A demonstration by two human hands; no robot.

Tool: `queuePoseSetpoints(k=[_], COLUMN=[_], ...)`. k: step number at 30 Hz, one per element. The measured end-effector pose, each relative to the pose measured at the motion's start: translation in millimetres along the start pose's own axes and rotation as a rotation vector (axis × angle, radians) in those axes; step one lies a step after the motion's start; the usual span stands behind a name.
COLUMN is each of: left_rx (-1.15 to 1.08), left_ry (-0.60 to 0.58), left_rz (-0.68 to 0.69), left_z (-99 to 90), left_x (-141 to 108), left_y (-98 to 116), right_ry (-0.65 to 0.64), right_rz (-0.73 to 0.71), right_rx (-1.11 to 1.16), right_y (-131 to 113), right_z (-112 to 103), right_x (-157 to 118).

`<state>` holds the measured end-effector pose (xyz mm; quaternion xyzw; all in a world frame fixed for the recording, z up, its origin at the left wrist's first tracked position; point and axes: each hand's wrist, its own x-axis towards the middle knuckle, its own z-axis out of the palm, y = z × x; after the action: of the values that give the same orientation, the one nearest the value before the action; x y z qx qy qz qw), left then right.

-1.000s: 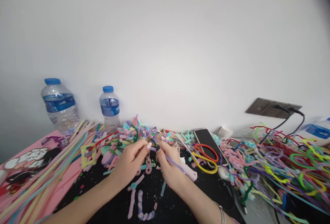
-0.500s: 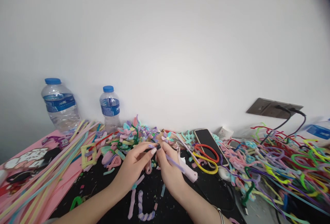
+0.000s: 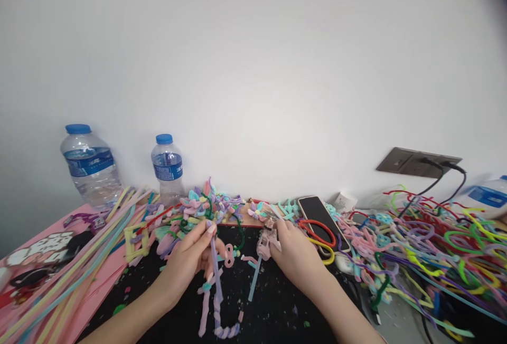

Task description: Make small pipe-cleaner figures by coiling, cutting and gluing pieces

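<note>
My left hand [image 3: 190, 251] pinches a purple pipe cleaner [image 3: 216, 267] near its top, between thumb and forefinger. The rest of the strip hangs down toward the black work surface. Over to the right, my right hand [image 3: 295, 246] curls around a pale pink tool [image 3: 267, 241]; its kind is unclear because the hand hides most of it. A light blue strip [image 3: 254, 280] lies just below that tool. Below my left hand is a twisted pink-and-purple pipe cleaner piece [image 3: 225, 332], bent at a corner, beside a straight pink one [image 3: 204, 312].
Behind my hands lies a heap of pipe cleaner shapes [image 3: 198, 207]. Two water bottles [image 3: 168, 167] stand by the wall. Long pipe cleaners [image 3: 95, 249] cover the left side. A phone [image 3: 319, 217], red-and-yellow loops [image 3: 320, 232] and tangled pipe cleaners [image 3: 428, 244] lie to the right.
My hands have moved apart. The left keeps the purple pipe cleaner, which now hangs downward; the right has let go of it and moved right onto the pale pink tool.
</note>
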<state>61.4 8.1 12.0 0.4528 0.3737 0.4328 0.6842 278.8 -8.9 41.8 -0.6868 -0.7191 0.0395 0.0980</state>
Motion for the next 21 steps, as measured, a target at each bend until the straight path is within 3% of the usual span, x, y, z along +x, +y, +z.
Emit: queuePoseSetpoints(k=[5, 10, 13, 17, 21], left_rx=[0.022, -0.053, -0.09, -0.094, -0.034], left_ry=[-0.064, -0.123, -0.09, -0.098, -0.18], left_rz=[-0.105, -0.221, -0.268, -0.274, -0.264], left_z=[-5.4, -3.6, -4.3, -6.5, -8.0], left_x=[-12, -15, -16, -17, -18], left_y=[-19, -25, -29, -31, -30], right_ry=[-0.145, 0.012, 0.104, 0.176, -0.033], right_rz=[0.083, 0.166, 0.182, 0.096, 0.092], right_rx=[-0.139, -0.039, 0.182, 0.592, 1.1], right_y=[12, 17, 26, 35, 33], right_z=[14, 42, 49, 52, 63], right_x=[-10, -17, -18, -18, -20])
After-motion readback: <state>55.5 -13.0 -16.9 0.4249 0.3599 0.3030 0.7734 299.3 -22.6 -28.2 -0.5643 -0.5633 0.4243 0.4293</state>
